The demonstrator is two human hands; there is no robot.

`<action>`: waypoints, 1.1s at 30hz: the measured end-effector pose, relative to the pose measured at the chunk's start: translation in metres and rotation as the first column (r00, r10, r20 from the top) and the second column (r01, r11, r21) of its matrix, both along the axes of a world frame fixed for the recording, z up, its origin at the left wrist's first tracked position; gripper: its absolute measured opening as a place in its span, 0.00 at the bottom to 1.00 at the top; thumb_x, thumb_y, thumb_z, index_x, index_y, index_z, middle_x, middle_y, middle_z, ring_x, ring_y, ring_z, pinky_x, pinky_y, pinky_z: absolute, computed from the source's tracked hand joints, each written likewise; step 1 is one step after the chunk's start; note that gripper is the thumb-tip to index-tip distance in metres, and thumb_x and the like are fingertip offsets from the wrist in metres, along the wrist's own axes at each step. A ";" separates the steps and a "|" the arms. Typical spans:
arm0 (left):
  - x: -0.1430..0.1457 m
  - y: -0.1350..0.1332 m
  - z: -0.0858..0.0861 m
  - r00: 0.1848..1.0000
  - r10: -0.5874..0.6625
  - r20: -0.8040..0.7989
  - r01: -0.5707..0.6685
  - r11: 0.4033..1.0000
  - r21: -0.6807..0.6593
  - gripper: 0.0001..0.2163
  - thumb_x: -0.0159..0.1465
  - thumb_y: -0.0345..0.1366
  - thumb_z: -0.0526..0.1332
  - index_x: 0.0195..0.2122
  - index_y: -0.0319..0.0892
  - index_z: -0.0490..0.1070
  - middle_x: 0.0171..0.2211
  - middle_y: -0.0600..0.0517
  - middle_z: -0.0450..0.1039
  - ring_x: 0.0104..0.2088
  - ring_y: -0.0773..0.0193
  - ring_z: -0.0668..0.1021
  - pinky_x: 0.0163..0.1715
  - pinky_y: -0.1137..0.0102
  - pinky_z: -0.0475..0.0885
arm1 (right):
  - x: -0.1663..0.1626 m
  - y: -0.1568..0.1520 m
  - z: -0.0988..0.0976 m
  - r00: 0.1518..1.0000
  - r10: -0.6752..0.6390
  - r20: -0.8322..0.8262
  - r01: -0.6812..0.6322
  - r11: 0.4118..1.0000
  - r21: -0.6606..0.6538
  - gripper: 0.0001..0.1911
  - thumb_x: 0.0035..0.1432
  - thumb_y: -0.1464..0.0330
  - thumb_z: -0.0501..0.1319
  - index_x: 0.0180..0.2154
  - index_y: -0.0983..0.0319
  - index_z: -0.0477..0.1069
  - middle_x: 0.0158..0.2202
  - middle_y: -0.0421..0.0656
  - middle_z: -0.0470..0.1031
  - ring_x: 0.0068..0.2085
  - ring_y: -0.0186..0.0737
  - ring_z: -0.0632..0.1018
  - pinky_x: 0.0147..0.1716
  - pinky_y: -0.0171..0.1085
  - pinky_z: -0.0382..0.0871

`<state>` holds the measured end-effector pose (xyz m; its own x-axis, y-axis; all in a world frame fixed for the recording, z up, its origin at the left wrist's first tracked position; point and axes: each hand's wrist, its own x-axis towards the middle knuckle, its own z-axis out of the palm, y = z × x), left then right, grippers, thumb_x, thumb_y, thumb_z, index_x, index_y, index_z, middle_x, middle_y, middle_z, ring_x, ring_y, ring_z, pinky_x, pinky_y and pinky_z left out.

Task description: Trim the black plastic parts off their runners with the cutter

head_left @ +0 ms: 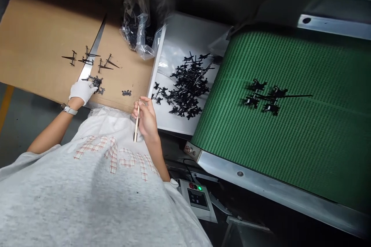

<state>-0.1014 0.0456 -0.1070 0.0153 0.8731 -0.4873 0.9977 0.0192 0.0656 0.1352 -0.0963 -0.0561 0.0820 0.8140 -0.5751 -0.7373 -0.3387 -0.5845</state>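
My left hand point(82, 91), in a white glove, is at the near edge of the cardboard with its fingers closed on a small cluster of black plastic parts point(96, 81). Bare and raised at the cardboard's right corner, my right hand point(147, 117) grips a slim pale stick-like tool point(137, 121); its exact kind is unclear. Between the hands lies a single small black part point(126, 93). Beyond the left hand, several thin black sprue pieces point(87, 58) lie scattered around and over a long metal strip point(97, 42).
A white tray point(158, 58) right of the cardboard point(37, 46) holds a heap of black moulded parts point(191, 85). Behind stands a clear plastic bag point(142, 34). A green conveyor belt point(304, 135) carries another black moulding point(271, 96). Below it is a control box point(198, 200) with a green light.
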 end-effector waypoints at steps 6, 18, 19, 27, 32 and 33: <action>0.010 0.000 0.016 0.988 -0.052 -0.143 0.073 0.987 0.144 0.22 0.64 0.44 0.57 0.52 0.35 0.74 0.51 0.30 0.74 0.51 0.35 0.76 0.49 0.51 0.69 | 0.009 -0.004 -0.004 0.998 -0.002 -0.059 0.000 1.000 -0.032 0.10 0.58 0.70 0.63 0.42 0.58 0.67 0.27 0.34 0.72 0.21 0.26 0.67 0.20 0.27 0.61; 0.110 -0.016 -0.013 0.872 -0.444 0.207 0.458 0.889 -0.023 0.18 0.68 0.41 0.58 0.52 0.35 0.74 0.52 0.36 0.74 0.53 0.46 0.75 0.54 0.59 0.67 | 0.017 -0.011 0.008 0.996 0.034 -0.084 -0.035 0.999 -0.010 0.02 0.58 0.69 0.63 0.34 0.62 0.72 0.24 0.36 0.70 0.24 0.28 0.68 0.22 0.28 0.64; 0.113 -0.017 -0.020 0.870 -0.444 0.213 0.460 0.888 -0.029 0.17 0.68 0.39 0.59 0.52 0.34 0.74 0.53 0.35 0.73 0.54 0.46 0.75 0.55 0.58 0.67 | 0.018 -0.013 0.009 0.997 0.029 -0.078 -0.030 1.000 -0.001 0.03 0.58 0.69 0.64 0.34 0.61 0.72 0.24 0.36 0.70 0.24 0.28 0.68 0.22 0.28 0.64; 0.104 -0.010 -0.035 0.887 -0.251 0.387 0.305 0.949 -0.084 0.10 0.66 0.35 0.62 0.45 0.36 0.73 0.42 0.42 0.78 0.46 0.54 0.79 0.50 0.60 0.71 | 0.022 -0.021 0.013 0.998 0.055 -0.026 -0.054 0.998 0.035 0.10 0.64 0.59 0.61 0.37 0.60 0.71 0.20 0.34 0.68 0.20 0.29 0.65 0.20 0.29 0.60; 0.108 -0.014 0.002 0.810 0.011 0.587 0.104 0.981 -0.163 0.07 0.64 0.38 0.61 0.38 0.39 0.69 0.29 0.48 0.77 0.29 0.61 0.78 0.33 0.69 0.70 | 0.022 -0.020 0.024 0.983 0.101 0.155 -0.121 0.984 0.130 0.22 0.67 0.52 0.52 0.41 0.62 0.76 0.19 0.34 0.64 0.20 0.30 0.60 0.20 0.32 0.58; 0.108 -0.017 0.016 0.770 0.050 0.636 0.098 0.976 -0.196 0.08 0.67 0.39 0.58 0.36 0.39 0.67 0.27 0.49 0.76 0.26 0.64 0.77 0.30 0.71 0.69 | 0.022 -0.020 0.027 0.966 0.104 0.235 -0.144 0.976 0.160 0.23 0.68 0.53 0.52 0.42 0.62 0.76 0.20 0.35 0.64 0.21 0.30 0.61 0.22 0.32 0.60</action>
